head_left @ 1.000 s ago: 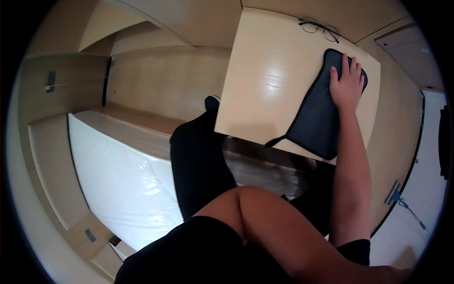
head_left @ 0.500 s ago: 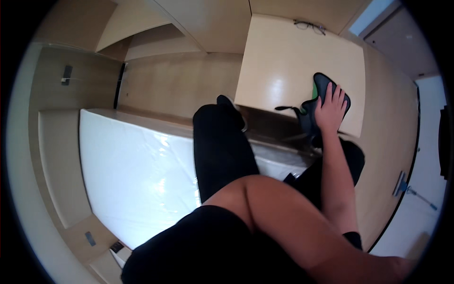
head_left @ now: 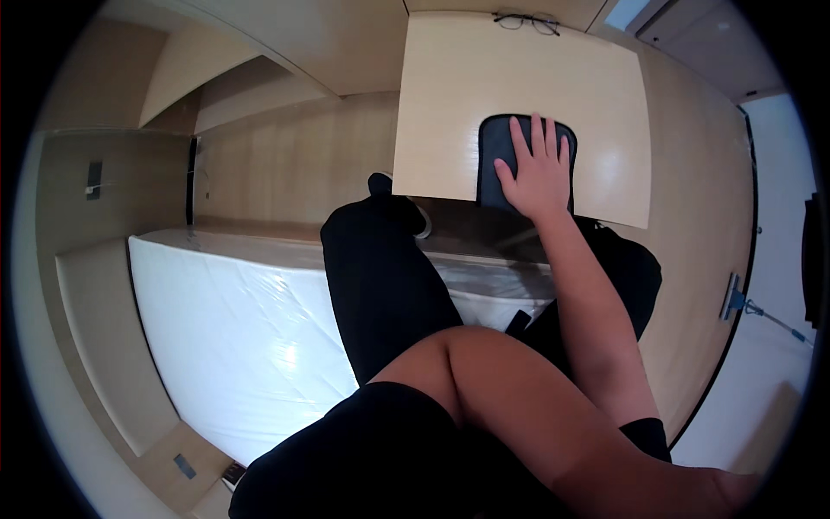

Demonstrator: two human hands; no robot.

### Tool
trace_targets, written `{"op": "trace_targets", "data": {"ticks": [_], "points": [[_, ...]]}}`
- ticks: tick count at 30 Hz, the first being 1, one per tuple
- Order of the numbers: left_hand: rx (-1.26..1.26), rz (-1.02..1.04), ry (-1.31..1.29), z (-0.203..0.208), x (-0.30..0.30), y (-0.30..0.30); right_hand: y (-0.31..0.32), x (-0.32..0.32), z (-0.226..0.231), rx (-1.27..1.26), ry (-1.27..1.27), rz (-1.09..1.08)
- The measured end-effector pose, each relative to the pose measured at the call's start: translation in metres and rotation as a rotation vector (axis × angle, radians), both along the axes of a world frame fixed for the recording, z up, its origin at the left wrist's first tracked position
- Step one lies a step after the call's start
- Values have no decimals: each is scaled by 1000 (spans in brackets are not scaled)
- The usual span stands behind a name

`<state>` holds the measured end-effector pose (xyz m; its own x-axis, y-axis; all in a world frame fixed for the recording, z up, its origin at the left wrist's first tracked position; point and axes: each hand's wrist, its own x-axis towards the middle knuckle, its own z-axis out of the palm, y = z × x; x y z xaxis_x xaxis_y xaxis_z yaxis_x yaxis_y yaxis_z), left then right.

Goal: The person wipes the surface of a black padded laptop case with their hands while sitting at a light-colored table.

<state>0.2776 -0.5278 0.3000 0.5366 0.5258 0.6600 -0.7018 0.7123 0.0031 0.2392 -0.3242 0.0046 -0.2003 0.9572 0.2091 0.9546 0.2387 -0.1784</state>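
My right hand (head_left: 538,173) lies palm down on a flat black case (head_left: 494,156) with rounded corners and a raised dark rim. Its fingers are spread and stretched out, with the thumb toward the left. The case rests on a pale wooden tabletop (head_left: 450,86), its near end at the front edge; what hangs below that edge is hard to make out. Bent across my body, my left arm runs to the lower right. Only a little of my left hand (head_left: 731,489) shows there, and its fingers are hidden.
Eyeglasses (head_left: 527,22) lie at the table's far edge. To the left is a white mattress in shiny plastic wrap (head_left: 233,329). My legs in black trousers (head_left: 380,277) are by the table's near side. A squeegee-like tool (head_left: 735,298) is at the far right.
The case has gone from bent, with green and a strap showing, to lying flat and straighter, farther left on the table. My right hand has moved left with it. The view has shifted slightly.
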Motion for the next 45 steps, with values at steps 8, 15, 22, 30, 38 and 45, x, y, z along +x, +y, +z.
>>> {"op": "trace_targets", "data": {"ticks": [8,15,22,30,38,45], "points": [[-134,17,-9,-42,0,80,99,-32,1,26,69,181],[-164,75,40,-65,-10,120,181,-61,17,11,48,283],[-103,44,117,-59,-15,102,181,-51,-18,117,45,224],[-9,115,184,-37,-61,58,78,8,2,31,14,-4],[150,680,1314,-96,-178,85,-18,133,-22,19,-90,-389],[402,1467,2571,-277,-308,208,-51,56,-2,-97,-82,-284]]}}
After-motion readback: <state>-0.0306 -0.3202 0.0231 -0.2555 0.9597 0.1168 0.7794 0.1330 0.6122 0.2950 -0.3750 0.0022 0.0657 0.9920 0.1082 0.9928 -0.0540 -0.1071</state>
